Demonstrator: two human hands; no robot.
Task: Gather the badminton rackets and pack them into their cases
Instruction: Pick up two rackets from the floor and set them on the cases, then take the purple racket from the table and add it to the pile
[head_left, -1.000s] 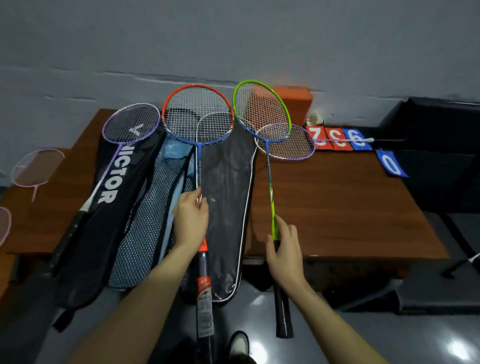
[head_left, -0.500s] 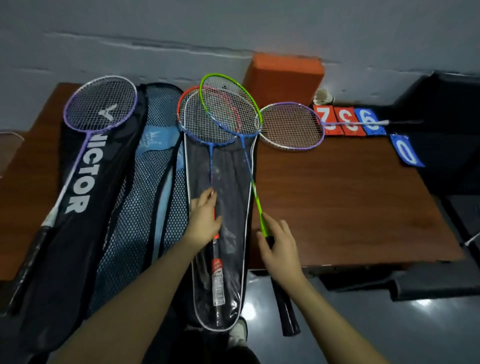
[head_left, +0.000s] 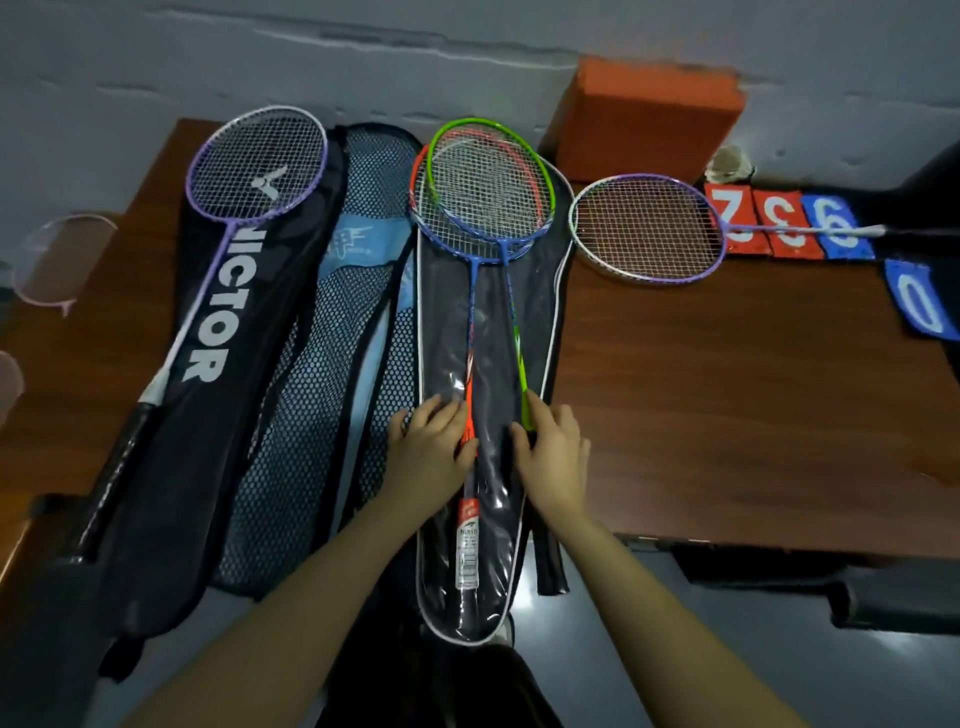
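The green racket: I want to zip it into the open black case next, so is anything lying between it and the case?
Yes: the orange racket already lies on the open black case, and the green racket rests across it, heads overlapping. Nothing else intervenes.
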